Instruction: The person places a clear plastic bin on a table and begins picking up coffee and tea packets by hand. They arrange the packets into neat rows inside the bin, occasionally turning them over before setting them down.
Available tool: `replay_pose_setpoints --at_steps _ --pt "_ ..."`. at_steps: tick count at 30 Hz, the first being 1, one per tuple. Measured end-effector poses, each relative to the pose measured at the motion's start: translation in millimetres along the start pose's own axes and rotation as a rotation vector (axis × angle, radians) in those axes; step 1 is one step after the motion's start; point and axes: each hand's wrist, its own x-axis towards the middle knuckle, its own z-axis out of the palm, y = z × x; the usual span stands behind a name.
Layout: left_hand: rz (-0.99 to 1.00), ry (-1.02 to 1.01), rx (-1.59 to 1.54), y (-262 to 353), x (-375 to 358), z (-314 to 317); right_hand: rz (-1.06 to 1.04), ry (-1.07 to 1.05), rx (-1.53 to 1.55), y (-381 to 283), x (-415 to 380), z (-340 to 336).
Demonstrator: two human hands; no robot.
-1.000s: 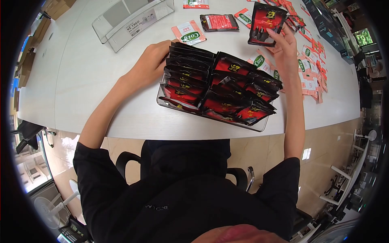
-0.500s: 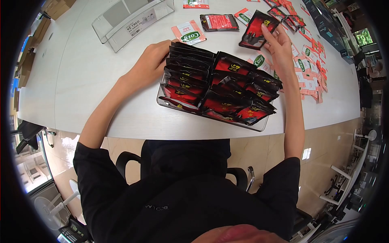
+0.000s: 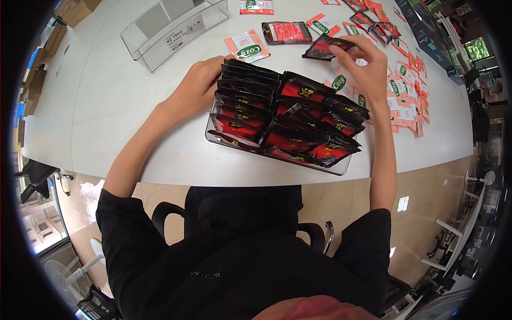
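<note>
Head view: nearest the camera, a black sleeve and chest are seen below the near edge of the white table (image 3: 133, 106). Just inside that near edge a clear tray (image 3: 277, 154) is set, packed with two rows of black-and-red sachets (image 3: 288, 114) that stand overlapped and tilted.

The left hand (image 3: 194, 88) is laid against the left end of the tray's far row, fingers loosely curled and touching the outermost sachets; whether one is actually gripped cannot be told.

Beyond the tray, the right hand (image 3: 368, 66) is held above the table with thumb and fingers pinched closed on a single black-and-red sachet (image 3: 322, 48), which is tilted nearly flat and lies just past the far side of the tray, toward the table's middle.

To the right of that hand, pink-and-green Cozy packets (image 3: 405, 101) are scattered toward the right edge.

Farther off, a Cozy packet (image 3: 246, 47) and a red packet (image 3: 285, 32) lie flat. At the far left, an empty clear tray (image 3: 176, 29) bearing a label is placed.
</note>
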Motion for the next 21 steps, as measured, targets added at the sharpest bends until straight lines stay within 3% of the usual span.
replay_pose_setpoints --at_steps 5,11,14,21 --pt "-0.019 -0.004 0.012 -6 -2 1 -0.01 -0.037 -0.014 2 -1 -4" --pt "-0.025 -0.022 0.023 -9 -2 1 -0.118 -0.38 -0.139 2 -4 -3" --pt "-0.008 -0.015 0.018 -6 -1 1 -0.234 -0.393 -0.219 -6 -6 0" --pt "-0.011 0.007 0.023 -4 -1 2 -0.211 -0.418 -0.096 3 -5 4"
